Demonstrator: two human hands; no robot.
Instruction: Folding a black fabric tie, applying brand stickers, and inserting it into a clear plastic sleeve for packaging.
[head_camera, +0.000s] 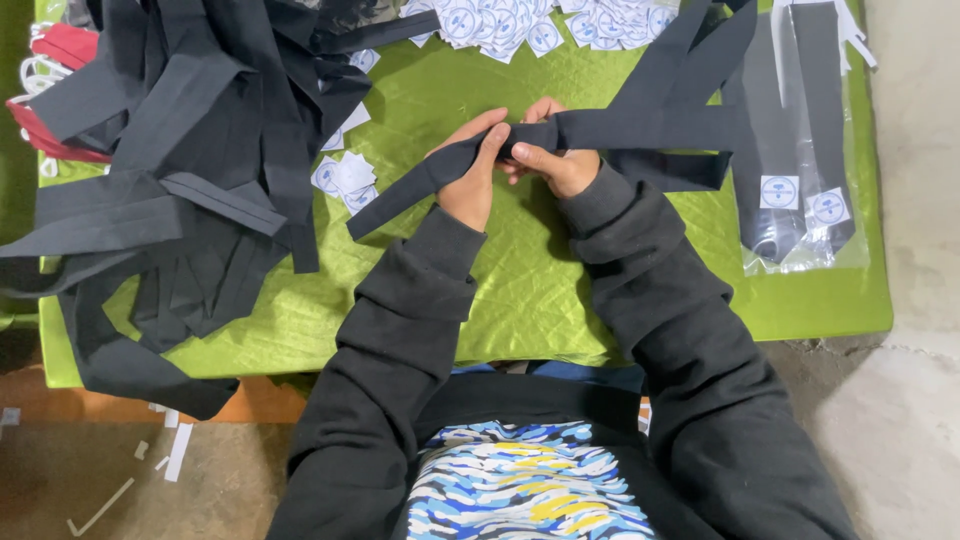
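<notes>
A long black necktie (640, 125) stretches across the green quilted cloth (520, 290), its narrow end pointing down-left and its wide part folded at the upper right. My left hand (470, 180) grips the tie near its middle, fingers wrapped over the fabric. My right hand (555, 160) holds the same tie just to the right, thumb and fingers pinching the band. Both hands touch each other above the cloth's centre. Black sleeves cover my arms.
A big heap of black ties (190, 150) lies at the left. White round-printed labels (345, 175) are scattered beside it and piled at the top (530, 25). Bagged ties with labels (800, 150) lie at the right. Red items (55, 50) sit far left.
</notes>
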